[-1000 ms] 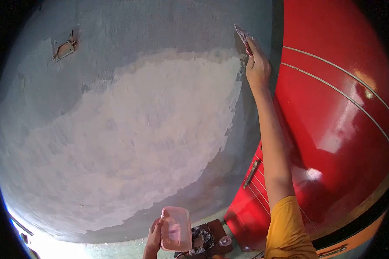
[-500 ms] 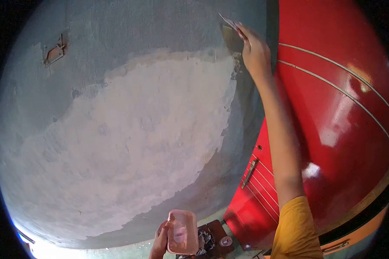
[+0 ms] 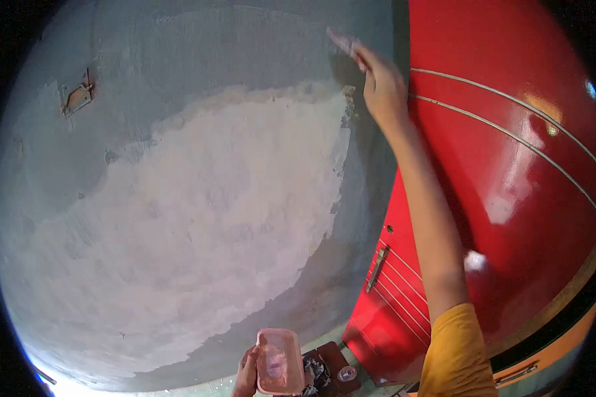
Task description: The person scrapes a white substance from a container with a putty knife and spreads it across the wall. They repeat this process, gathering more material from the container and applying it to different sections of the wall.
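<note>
My right hand (image 3: 385,92) is raised high on the grey wall (image 3: 179,53), its fingers closed round a thin, flat, pale scraper (image 3: 342,41). The scraper's tip points up and left, overlapping the wall above the corner of a broad whitish coated patch (image 3: 232,198). At the bottom, my left hand (image 3: 247,370) grips the left side of a shallow pinkish plastic tub (image 3: 279,332). Some pale paste or residue shows on the tub's floor.
A glossy red door (image 3: 510,145) with a metal handle (image 3: 377,270) stands right of the wall. A metal bracket (image 3: 77,99) sits in the wall at upper left. Below are a brown stool-like surface (image 3: 331,357) and a small clear container (image 3: 346,374).
My right hand has shifted slightly left and down, and the scraper is now at a different angle, slightly blurred. The view has moved a little; my left hand still holds the tub.
</note>
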Demonstrator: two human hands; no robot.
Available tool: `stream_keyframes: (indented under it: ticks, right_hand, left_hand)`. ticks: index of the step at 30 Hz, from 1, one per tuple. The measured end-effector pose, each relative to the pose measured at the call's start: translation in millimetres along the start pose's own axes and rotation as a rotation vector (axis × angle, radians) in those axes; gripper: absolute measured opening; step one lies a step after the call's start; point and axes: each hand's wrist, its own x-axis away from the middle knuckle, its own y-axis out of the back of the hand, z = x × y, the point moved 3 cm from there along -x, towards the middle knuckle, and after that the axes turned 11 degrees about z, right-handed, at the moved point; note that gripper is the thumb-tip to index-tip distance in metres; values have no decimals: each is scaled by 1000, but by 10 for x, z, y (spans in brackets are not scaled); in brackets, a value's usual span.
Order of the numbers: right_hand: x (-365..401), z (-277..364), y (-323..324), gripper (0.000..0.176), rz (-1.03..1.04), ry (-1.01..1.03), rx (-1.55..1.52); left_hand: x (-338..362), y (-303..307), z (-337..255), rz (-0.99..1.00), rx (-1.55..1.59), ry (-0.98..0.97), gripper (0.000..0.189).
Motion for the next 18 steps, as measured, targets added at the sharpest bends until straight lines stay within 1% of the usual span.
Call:
stream_keyframes:
  ticks: [3,4,6,7,8,10,11,13,14,16,18]
  right_hand:
    - [-246,-345,-220,50,200,-139,-34]
    - [-128,-354,-290,51,157,-72,-26]
    - [398,-320,-530,53,79,62,-7]
    - [715,-247,-611,49,81,25,-52]
    - [1007,-147,-612,45,87,-16,-96]
    - [1314,8,-475,47,167,-84,4]
    - [1364,19,-430,47,202,-118,55]
    - [956,21,-279,49,165,-195,31]
    - [642,6,-195,50,146,-233,16]
    - [-9,-72,-91,46,69,-136,63]
    - [-380,-88,-84,45,162,-29,63]
  left_hand:
    - [-2,103,103,33,-43,5,52]
    - [4,138,135,48,-60,13,52]
    - [8,170,170,73,-76,34,54]
    - [28,100,218,16,94,23,46]
    - [34,110,238,14,109,6,46]
    - [24,124,295,12,143,-26,45]
    - [3,127,309,2,75,-3,46]
    - [-41,169,291,-25,-73,40,47]
    - [-70,169,284,-10,-73,25,47]
    - [-84,189,279,11,-75,1,48]
    - [-20,0,128,-11,-7,-45,48]
